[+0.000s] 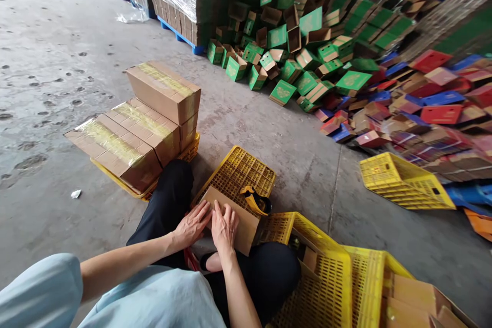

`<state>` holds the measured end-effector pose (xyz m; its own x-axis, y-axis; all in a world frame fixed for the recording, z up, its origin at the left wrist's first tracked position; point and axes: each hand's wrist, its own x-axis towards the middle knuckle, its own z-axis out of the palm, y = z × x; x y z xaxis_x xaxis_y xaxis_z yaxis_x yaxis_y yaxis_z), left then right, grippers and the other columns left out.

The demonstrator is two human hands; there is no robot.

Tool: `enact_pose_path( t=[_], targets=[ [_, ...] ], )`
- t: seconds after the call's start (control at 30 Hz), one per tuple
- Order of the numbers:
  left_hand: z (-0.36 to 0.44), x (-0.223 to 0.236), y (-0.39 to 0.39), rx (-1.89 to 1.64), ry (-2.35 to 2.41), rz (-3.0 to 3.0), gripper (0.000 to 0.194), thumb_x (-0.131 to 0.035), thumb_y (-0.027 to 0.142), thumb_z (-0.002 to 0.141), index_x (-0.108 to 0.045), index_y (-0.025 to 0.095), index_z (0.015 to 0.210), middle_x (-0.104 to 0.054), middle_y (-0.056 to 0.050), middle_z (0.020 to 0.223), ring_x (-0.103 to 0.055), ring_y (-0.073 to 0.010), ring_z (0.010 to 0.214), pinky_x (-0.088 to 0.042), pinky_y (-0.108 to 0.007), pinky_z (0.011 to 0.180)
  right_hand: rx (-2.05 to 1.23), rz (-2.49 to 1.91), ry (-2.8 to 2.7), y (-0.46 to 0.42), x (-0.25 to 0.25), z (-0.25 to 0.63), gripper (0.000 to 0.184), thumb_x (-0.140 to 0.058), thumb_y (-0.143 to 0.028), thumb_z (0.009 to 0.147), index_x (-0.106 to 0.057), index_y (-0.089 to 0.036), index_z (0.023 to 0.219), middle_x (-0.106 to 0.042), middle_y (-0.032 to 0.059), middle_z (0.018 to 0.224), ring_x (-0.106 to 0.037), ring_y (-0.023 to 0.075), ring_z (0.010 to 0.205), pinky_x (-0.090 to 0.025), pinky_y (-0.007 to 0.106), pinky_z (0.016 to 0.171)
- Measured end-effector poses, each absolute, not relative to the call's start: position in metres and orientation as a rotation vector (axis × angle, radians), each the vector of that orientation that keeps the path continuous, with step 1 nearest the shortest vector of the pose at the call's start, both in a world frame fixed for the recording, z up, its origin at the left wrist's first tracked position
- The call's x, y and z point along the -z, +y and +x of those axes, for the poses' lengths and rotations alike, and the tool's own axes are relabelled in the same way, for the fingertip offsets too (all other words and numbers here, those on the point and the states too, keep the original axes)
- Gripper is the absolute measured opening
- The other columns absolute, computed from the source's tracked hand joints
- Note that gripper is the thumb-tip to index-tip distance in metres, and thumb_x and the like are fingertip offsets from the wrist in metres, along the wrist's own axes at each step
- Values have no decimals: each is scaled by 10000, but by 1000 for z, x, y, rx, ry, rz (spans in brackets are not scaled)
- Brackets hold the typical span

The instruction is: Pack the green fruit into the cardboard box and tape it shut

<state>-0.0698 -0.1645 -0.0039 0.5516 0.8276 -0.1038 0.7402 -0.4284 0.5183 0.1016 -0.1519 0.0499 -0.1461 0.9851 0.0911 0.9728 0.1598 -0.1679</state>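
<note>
A brown cardboard box (246, 221) lies between my knees at the near end of an upturned yellow crate (242, 164). My left hand (194, 223) rests on the box's left part, its fingers stretched out. Beside it, my right hand (225, 224) lies flat on the top of the box with fingers extended. Neither hand grips anything. Just beyond the box, a yellow and black tape dispenser (255, 201) sits on the crate.
Several taped cartons (148, 125) are stacked on a crate at my left. Yellow crates (326, 266) stand at my right, some with cardboard inside. Another crate (403, 182) lies further right. Green boxes (284, 92) and red and blue boxes (442, 113) are heaped beyond.
</note>
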Motion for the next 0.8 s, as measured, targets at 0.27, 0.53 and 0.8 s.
enact_pose_path(
  t=[0.27, 0.53, 0.8],
  targets=[
    [-78, -1, -167, -233, 1304, 2271, 1045, -755, 248, 803, -214, 161, 1693, -129, -162, 1766, -144, -337, 1641, -240, -512, 1318, -167, -1815, -2212, -190, -17, 147, 543, -288, -437, 1131, -521, -220, 1571, -522, 124, 1610, -449, 303, 1489, -377, 500, 1202],
    [-39, -15, -179, -171, 1439, 2294, 955, -723, 380, 863, -284, 108, 1667, -138, -247, 1746, -104, -448, 1622, -202, -667, 1282, -54, -1998, -2002, -222, 18, 179, 668, -213, -526, 1121, -416, -150, 1634, -464, 184, 1645, -404, 342, 1533, -363, 551, 1205],
    [-15, -11, -199, -180, 1236, 2380, 891, -755, 415, 889, -352, 240, 1665, -148, -170, 1767, -110, -465, 1620, -200, -679, 1275, -1, -1991, -2007, -225, 29, 175, 653, -204, -503, 1124, -367, -163, 1658, -451, 179, 1655, -376, 345, 1549, -333, 569, 1218]
  ],
)
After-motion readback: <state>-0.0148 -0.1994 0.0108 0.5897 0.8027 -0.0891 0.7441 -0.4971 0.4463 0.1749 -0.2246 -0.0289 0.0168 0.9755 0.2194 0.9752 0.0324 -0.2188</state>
